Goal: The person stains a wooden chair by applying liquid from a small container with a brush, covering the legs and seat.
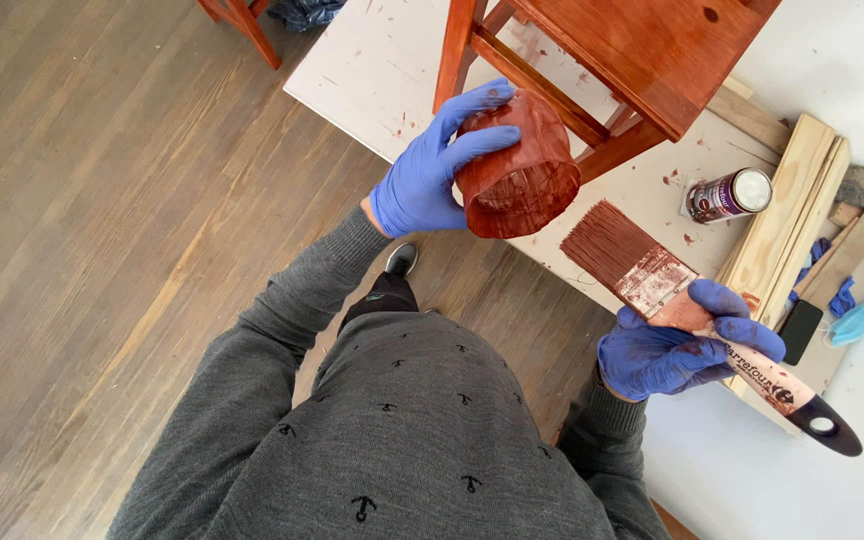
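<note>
The floor [102, 200] is made of grey-brown wooden planks. At 12 o'clock a white stained board [382, 70] lies on it, and a reddish-brown wooden stool [642, 50] stands there. At 3 o'clock pale wood slats [787, 210] lie.

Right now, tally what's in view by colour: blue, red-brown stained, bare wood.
Blue: 5 - left hand glove, right hand glove, face mask, 2 rag scraps
Red-brown stained: 3 - cup, paintbrush, wooden chair
Bare wood: 1 stack of planks
Total: 9
</note>
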